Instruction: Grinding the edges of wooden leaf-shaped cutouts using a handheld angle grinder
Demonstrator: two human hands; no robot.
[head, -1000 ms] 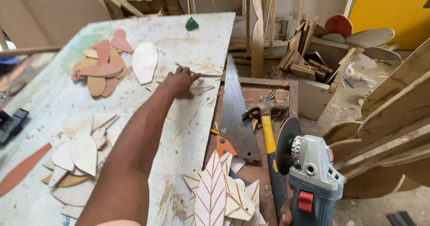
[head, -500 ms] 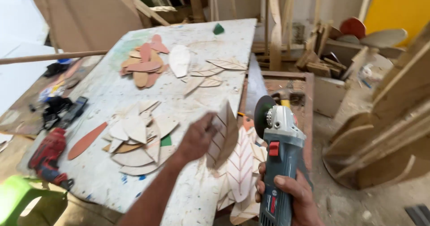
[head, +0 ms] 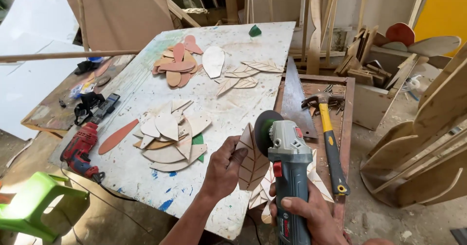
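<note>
Two hands closed, left hand [head: 223, 169] gripping wooden leaf [head: 251, 163], right hand [head: 311, 216] grinder [head: 287, 169]

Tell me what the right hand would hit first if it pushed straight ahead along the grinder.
Probably the saw: beyond the right hand, the grinder points up the bench towards its blade, though depth is unclear.

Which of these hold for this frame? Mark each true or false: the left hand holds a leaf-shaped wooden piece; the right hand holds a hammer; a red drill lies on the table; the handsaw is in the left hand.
1. The left hand holds a leaf-shaped wooden piece. True.
2. The right hand holds a hammer. False: it grips an angle grinder; the hammer lies aside.
3. A red drill lies on the table. True.
4. The handsaw is in the left hand. False: the handsaw lies beside the table.
</note>
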